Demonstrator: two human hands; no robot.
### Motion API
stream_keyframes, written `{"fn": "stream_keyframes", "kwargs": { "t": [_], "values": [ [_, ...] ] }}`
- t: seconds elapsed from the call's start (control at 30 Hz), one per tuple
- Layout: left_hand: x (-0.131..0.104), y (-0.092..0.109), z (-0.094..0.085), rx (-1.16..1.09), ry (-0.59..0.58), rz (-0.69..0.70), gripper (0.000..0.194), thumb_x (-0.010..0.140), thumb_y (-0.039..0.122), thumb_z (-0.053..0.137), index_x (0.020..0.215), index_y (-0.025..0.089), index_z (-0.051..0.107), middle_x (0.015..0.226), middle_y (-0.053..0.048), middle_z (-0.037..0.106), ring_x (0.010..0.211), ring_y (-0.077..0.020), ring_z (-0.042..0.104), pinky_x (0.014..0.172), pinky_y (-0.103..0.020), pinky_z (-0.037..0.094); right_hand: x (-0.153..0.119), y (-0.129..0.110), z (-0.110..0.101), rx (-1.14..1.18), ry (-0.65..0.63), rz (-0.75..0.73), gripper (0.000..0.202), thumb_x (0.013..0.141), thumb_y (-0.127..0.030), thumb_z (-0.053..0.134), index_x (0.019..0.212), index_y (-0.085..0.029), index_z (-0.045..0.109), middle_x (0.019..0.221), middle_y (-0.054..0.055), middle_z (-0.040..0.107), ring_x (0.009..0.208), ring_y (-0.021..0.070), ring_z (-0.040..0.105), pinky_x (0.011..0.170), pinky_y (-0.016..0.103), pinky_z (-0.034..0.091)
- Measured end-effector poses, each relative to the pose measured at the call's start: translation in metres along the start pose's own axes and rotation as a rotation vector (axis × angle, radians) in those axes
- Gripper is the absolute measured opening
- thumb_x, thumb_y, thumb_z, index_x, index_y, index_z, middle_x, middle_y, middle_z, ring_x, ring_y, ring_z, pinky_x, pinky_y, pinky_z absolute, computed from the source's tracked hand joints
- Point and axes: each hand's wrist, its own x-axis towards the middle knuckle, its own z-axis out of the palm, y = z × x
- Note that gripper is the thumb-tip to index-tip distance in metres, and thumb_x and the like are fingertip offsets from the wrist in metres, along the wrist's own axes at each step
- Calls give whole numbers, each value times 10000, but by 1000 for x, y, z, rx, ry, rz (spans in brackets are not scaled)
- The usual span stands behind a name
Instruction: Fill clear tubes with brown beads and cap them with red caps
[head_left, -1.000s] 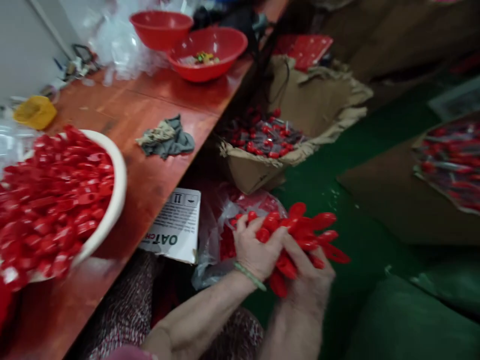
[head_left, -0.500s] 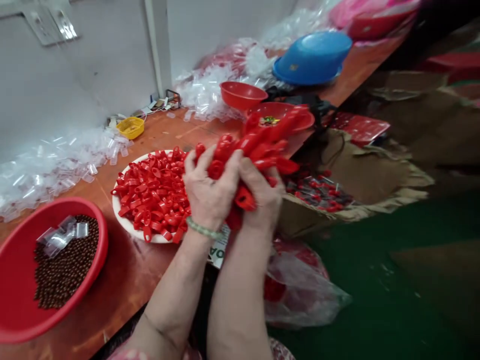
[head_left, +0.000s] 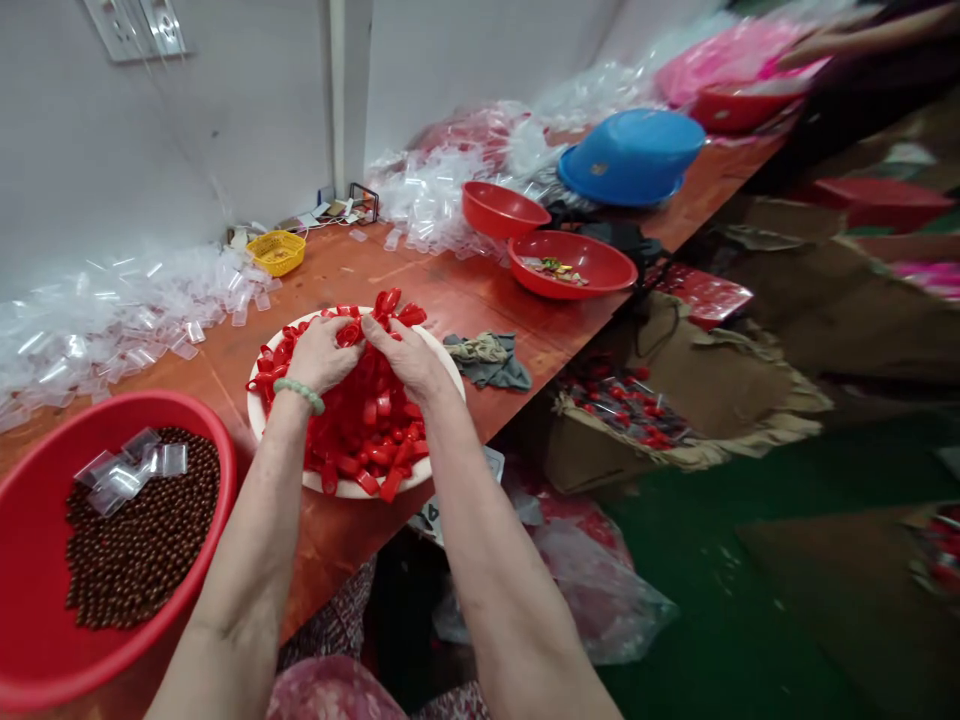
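Observation:
A white bowl (head_left: 442,372) heaped with small red plastic pieces (head_left: 367,430) sits on the wooden table (head_left: 442,290) in front of me. My left hand (head_left: 319,352), with a green bead bracelet on the wrist, and my right hand (head_left: 409,352) rest together on top of the heap. Between them they grip a bunch of the red pieces (head_left: 386,305), some sticking up above the fingers.
A red basin of brown beads (head_left: 112,540) with clear bags stands at the near left. Further off are a yellow basket (head_left: 277,250), two red bowls (head_left: 570,262), a blue bowl (head_left: 630,155), piles of clear bags (head_left: 112,310) and a grey rag (head_left: 487,360). Cardboard boxes (head_left: 675,400) sit beside the table.
Both hands carried the bunch of red pieces up from beside the table and lowered it onto the heap in the white bowl. My view swung left toward the table.

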Motion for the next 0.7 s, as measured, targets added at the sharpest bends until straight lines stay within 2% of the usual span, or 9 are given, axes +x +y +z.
{"fn": "stream_keyframes", "kwargs": {
  "t": [0.07,0.17,0.23,0.33,0.4,0.5,0.6,0.63,0.7],
  "values": [
    [1,-4,-9,63,-104,56,348,800,282,588,1108,143,673,1143,-86,652,1104,-226,567,1022,-364,434,3,-9,-8,-294,-31,19,501,812,-655,560,967,-196,689,968,31,709,984,204,638,956,381,470],
    [1,-9,-19,157,-233,104,454,754,349,675,1157,143,648,1264,-106,596,1196,-261,537,1070,-387,409,5,-23,-14,-656,-139,57,594,829,-702,503,1118,-212,671,1109,69,697,1051,238,618,1014,429,419],
    [0,-11,-23,200,-286,141,520,730,378,712,1191,154,627,1306,-100,573,1230,-271,522,1091,-398,398,5,-31,-16,-821,-229,71,629,853,-703,466,1230,-226,627,1217,95,667,1108,257,604,1033,436,397],
    [-2,-10,-24,261,-338,189,541,764,380,690,1245,150,595,1364,-109,534,1272,-273,503,1118,-398,379,8,-42,-22,-979,-384,18,547,920,-615,435,1290,-247,601,1320,84,620,1195,242,564,1048,384,374],
    [-4,-7,-24,313,-353,183,500,831,359,618,1273,129,573,1405,-133,494,1296,-274,492,1129,-401,368,12,-48,-27,-1086,-490,-7,488,948,-562,418,1219,-234,656,1249,77,664,1132,226,595,997,344,401],
    [-6,-4,-24,379,-345,157,476,892,338,541,1315,120,527,1459,-154,426,1334,-284,466,1134,-405,369,21,-52,-30,-1248,-596,7,486,975,-507,378,1029,-186,738,1015,87,737,911,199,649,848,305,446],
    [-14,2,-26,467,-285,122,448,910,345,522,1302,129,526,1489,-173,375,1325,-331,474,1112,-463,393,21,-55,-32,-1252,-581,-50,405,977,-414,430,952,-166,749,966,85,743,869,185,651,826,299,446],
    [-19,6,-27,492,-252,122,433,910,340,524,1282,121,538,1486,-186,374,1314,-349,482,1102,-486,400,15,-57,-36,-1200,-533,-90,354,965,-383,471,944,-164,749,987,81,742,902,186,651,855,307,445],
    [-32,16,-27,493,-169,168,409,913,329,528,1252,103,553,1462,-197,404,1311,-366,480,1101,-514,396,-6,-63,-51,-1026,-355,-172,260,932,-336,544,944,-172,746,1030,54,733,976,184,641,922,331,441]
  ]
}}
